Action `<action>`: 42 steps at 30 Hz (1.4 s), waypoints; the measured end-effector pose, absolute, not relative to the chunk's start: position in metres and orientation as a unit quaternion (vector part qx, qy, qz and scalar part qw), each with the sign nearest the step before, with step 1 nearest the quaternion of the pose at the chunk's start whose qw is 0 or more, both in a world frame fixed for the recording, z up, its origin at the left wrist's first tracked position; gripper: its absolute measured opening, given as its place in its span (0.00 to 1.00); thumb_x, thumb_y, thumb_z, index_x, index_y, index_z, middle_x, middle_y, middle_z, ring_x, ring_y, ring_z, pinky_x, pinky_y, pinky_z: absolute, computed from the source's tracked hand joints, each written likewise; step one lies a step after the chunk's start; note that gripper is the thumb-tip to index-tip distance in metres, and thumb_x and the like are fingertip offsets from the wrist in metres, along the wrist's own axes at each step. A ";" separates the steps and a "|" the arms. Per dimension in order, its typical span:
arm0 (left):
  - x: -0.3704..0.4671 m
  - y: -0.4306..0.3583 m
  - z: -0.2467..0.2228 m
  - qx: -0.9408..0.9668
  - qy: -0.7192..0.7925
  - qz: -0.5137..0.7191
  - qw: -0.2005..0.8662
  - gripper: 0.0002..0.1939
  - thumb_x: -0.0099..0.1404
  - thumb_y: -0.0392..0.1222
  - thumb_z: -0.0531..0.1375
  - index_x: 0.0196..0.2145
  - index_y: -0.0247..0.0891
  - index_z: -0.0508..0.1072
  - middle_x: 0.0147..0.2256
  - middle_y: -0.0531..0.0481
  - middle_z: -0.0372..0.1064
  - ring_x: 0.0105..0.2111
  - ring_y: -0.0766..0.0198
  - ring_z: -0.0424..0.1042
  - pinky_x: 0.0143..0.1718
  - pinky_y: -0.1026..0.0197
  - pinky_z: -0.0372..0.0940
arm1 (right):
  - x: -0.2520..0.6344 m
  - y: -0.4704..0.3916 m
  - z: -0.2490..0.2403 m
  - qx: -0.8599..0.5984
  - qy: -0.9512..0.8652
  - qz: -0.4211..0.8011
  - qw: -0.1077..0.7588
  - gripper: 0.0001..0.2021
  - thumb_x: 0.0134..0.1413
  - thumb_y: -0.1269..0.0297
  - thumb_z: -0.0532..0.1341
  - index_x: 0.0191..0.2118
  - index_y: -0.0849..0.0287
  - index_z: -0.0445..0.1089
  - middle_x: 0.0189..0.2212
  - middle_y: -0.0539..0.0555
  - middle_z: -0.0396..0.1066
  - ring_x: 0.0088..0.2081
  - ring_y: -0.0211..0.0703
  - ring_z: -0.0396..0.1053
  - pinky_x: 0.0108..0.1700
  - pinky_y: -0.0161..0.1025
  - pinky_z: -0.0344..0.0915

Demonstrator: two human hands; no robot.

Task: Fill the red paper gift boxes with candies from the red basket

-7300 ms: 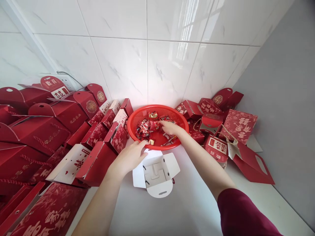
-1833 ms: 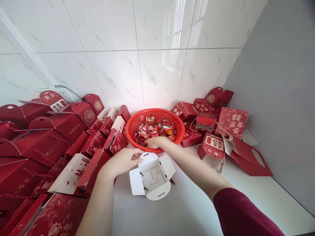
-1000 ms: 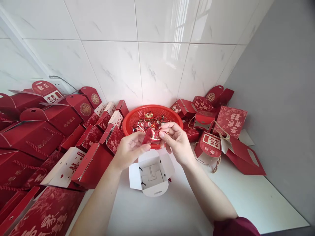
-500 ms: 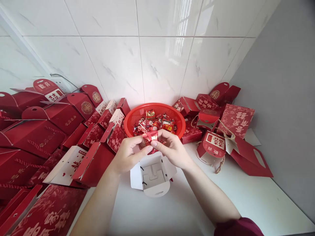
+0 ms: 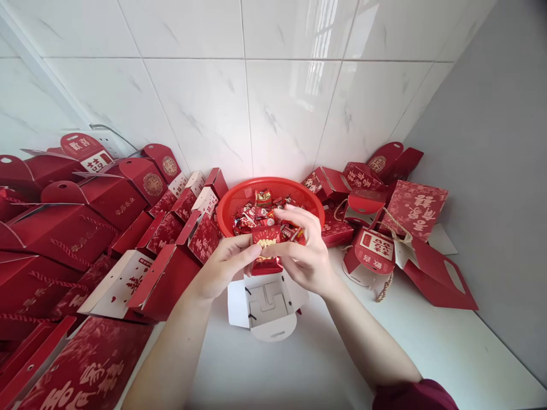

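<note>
A small red wrapped candy [image 5: 265, 265] with gold print is held upright over the front of the red basket. My left hand [image 5: 222, 265] pinches its left side, thumb on the face and fingers behind. My right hand [image 5: 305, 256] grips its right side, one fingertip on the face and other fingers raised and apart. Just below both hands stands an open white-lined box [image 5: 273, 333], its flaps folded out; its inner floor shows bare. Behind the hands, the red plastic basket [image 5: 228, 213] holds many wrapped candies [image 5: 264, 197], partly hidden by my fingers.
Rows of red gift boxes [image 5: 85, 228] with rope handles crowd the left side. More red boxes [image 5: 370, 250] sit at the right, some with tan cords. A tiled wall [image 5: 192, 114] rises behind, with a grey panel [image 5: 482, 171] on the right.
The candy has turned so that its broad gold-printed face shows. My right hand has shifted its grip, and its upper fingers have lifted and spread. The view has moved slightly.
</note>
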State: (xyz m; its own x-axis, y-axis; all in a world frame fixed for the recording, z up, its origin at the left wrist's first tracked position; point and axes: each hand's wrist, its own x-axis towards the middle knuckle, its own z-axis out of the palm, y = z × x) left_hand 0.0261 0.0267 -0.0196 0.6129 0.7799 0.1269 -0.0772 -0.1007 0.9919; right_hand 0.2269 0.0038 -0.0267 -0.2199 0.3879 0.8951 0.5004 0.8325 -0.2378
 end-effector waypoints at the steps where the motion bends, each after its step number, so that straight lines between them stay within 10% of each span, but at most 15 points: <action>1: 0.025 0.027 -0.019 0.655 0.272 0.345 0.614 0.13 0.68 0.49 0.58 0.36 0.35 0.74 0.30 0.50 0.67 0.29 0.68 0.64 0.30 0.65 0.61 | 0.226 0.004 -0.027 -0.288 -0.776 -0.039 0.559 0.16 0.55 0.80 0.56 0.38 0.51 0.75 0.59 0.52 0.59 0.63 0.54 0.55 0.62 0.59 0.56; 13: 0.029 0.021 -0.014 0.656 0.275 0.262 0.652 0.08 0.63 0.42 0.63 0.32 0.35 0.70 0.27 0.53 0.67 0.28 0.69 0.67 0.30 0.67 0.63 | 0.227 0.003 -0.026 -0.305 -0.777 0.061 0.548 0.14 0.60 0.73 0.56 0.45 0.50 0.74 0.61 0.54 0.59 0.62 0.51 0.56 0.63 0.55 0.55; 21: 0.031 0.022 -0.011 0.664 0.308 0.276 0.623 0.07 0.61 0.41 0.63 0.33 0.35 0.70 0.26 0.54 0.68 0.27 0.68 0.66 0.29 0.67 0.63 | 0.224 0.006 -0.033 -0.369 -0.677 0.399 0.496 0.23 0.68 0.52 0.48 0.25 0.59 0.63 0.23 0.49 0.65 0.27 0.36 0.63 0.32 0.35 0.61; 42: 0.025 0.027 -0.011 0.703 0.282 0.347 0.554 0.16 0.69 0.47 0.57 0.26 0.36 0.65 0.22 0.54 0.66 0.22 0.71 0.62 0.25 0.68 0.56 | 0.202 -0.001 -0.041 -0.242 -0.609 0.613 0.442 0.13 0.58 0.53 0.62 0.34 0.59 0.69 0.27 0.50 0.69 0.28 0.36 0.69 0.33 0.35 0.69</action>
State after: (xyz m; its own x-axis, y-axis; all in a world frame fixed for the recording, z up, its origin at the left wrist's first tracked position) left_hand 0.0254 0.0273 -0.0107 0.6010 0.7798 0.1753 0.0121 -0.2281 0.9736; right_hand 0.2024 -0.0007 -0.0413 -0.4929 0.8359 0.2416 -0.2479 0.1313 -0.9599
